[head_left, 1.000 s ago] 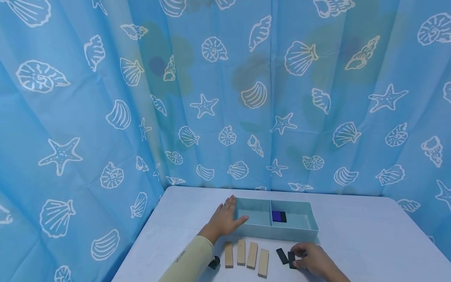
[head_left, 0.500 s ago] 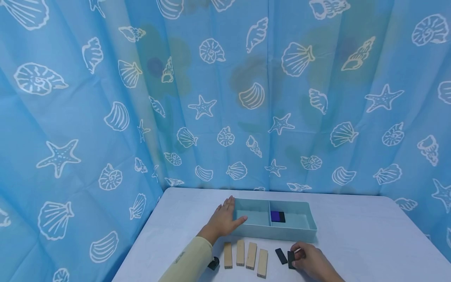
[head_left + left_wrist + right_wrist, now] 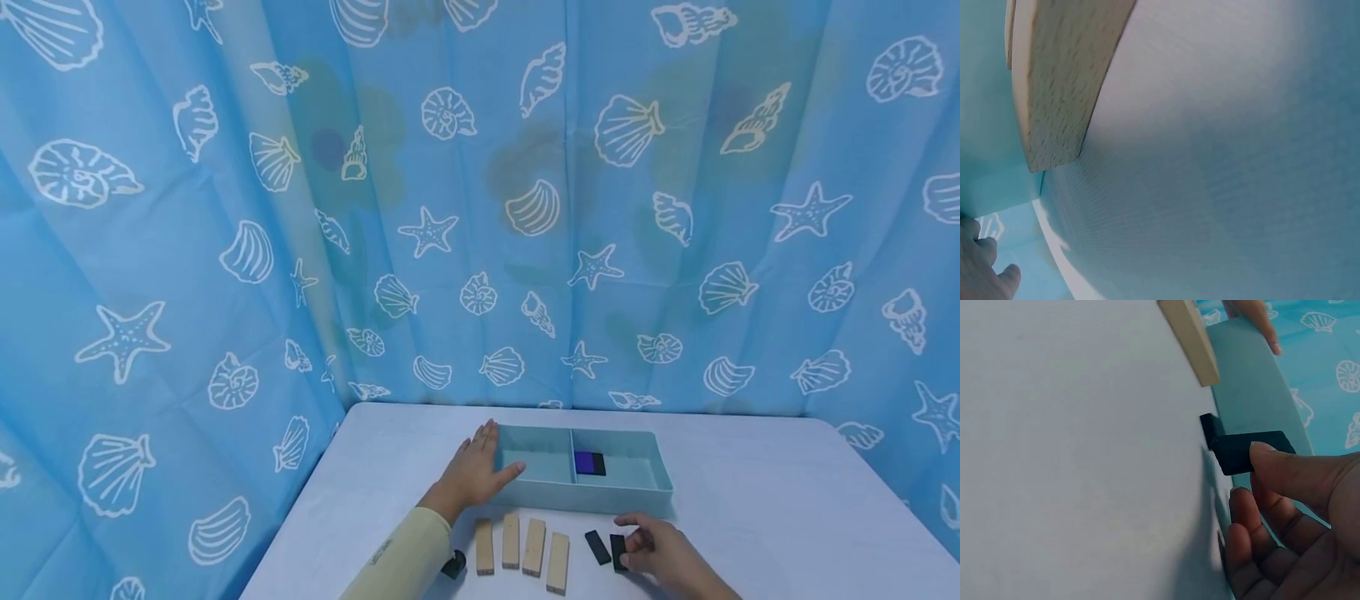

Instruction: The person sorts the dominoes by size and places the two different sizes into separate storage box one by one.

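My left hand (image 3: 472, 472) rests with straight fingers along the left end of a pale teal two-compartment box (image 3: 585, 498), its thumb over the front rim. Near the box's front right, my right hand (image 3: 660, 552) pinches a small black rectangular block (image 3: 1241, 452) between thumb and fingers. In the head view, the index finger lifts away from it. A second black block (image 3: 597, 547) lies just left of the held one. Several wooden blocks (image 3: 533, 547) stand in a row before the box. The right wrist view shows the thumb pressed on the black block's face.
A purple piece (image 3: 584, 462) and a black piece (image 3: 598, 464) lie in the box's right compartment, against the divider. A black object (image 3: 454, 564) sits beside the left sleeve, partly hidden. Blue shell-printed curtains (image 3: 450, 208) hang behind the white table (image 3: 765, 500).
The right hand keeps its pinch on the black block while its index finger straightens out to the left. The left hand stays on the box. The head view shifts slightly.
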A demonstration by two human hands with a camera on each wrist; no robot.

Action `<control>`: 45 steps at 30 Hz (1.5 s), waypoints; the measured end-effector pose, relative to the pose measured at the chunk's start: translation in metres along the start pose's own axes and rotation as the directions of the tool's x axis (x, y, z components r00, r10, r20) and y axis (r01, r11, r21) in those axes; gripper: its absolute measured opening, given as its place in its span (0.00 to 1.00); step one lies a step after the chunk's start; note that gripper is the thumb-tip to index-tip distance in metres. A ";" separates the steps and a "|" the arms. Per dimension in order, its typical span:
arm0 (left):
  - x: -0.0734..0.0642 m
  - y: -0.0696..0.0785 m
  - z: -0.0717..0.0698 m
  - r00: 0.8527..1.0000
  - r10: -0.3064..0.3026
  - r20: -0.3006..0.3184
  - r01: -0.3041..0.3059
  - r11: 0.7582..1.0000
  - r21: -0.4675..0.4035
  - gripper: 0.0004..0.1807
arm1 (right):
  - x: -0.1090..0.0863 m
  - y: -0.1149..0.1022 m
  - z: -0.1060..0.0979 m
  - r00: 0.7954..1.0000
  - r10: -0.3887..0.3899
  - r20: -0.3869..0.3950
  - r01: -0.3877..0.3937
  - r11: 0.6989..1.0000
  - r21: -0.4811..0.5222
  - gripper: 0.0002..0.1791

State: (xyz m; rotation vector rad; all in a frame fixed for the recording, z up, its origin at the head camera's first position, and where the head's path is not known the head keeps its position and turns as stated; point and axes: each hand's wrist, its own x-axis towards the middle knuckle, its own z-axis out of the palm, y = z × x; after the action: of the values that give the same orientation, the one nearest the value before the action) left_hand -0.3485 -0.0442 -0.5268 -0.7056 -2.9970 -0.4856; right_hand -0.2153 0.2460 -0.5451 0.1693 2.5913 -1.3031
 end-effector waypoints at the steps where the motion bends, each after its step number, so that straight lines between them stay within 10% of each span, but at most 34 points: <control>1: 0.000 0.000 0.000 1.000 0.000 -0.002 0.000 1.000 0.001 0.51 | -0.001 -0.001 -0.001 1.000 -0.014 0.000 0.014 1.000 0.008 0.28; 45: 0.001 -0.001 -0.001 1.000 -0.004 0.002 0.004 1.000 -0.006 0.51 | 0.016 -0.035 -0.049 0.989 -0.110 -0.100 0.114 0.993 0.039 0.23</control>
State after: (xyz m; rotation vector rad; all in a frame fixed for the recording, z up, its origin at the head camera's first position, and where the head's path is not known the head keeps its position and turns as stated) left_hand -0.3494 -0.0446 -0.5261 -0.7007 -3.0003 -0.4946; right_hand -0.2455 0.2640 -0.4935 0.0993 2.6901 -1.4257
